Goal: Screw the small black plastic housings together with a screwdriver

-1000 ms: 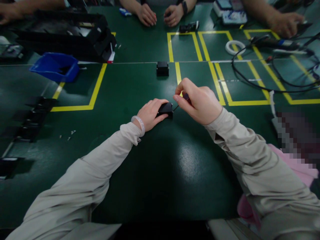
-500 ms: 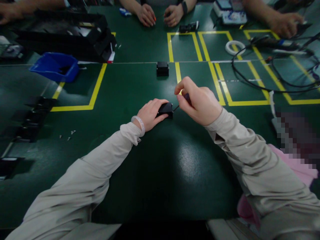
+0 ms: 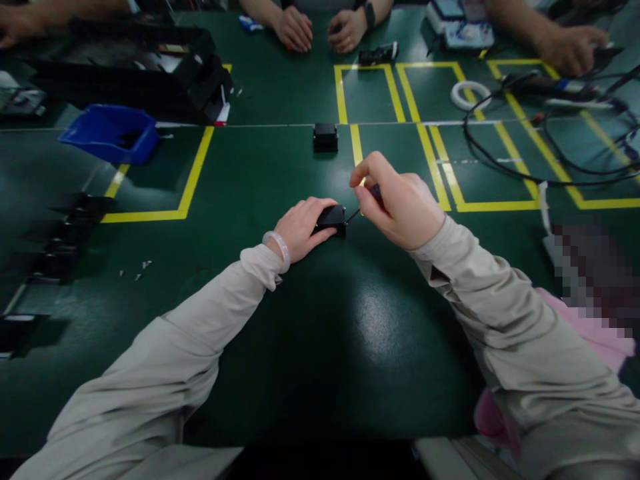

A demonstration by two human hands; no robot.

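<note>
On the green table my left hand [image 3: 303, 230] grips a small black box [image 3: 332, 217] between thumb and fingers and holds it down. My right hand [image 3: 400, 203] is closed round the dark handle of a screwdriver [image 3: 354, 215]. Its thin shaft slopes down to the right side of the box, where the tip meets a small screw or fitting that I cannot make out clearly. Another black box [image 3: 325, 137] of like shape stands farther off, straight ahead of my hands.
At left are a blue bin [image 3: 111, 133], a large black tray [image 3: 135, 73], several dark parts [image 3: 63, 240] and loose screws [image 3: 145, 265]. A white tape ring [image 3: 470, 96] and black cable [image 3: 500, 159] lie at right. A co-worker's hands [image 3: 320, 30] rest across the table.
Hardly anything differs. My right hand has shifted very slightly on the screwdriver handle, while my left hand and the box keep their place. The co-worker's fingers opposite moved a little.
</note>
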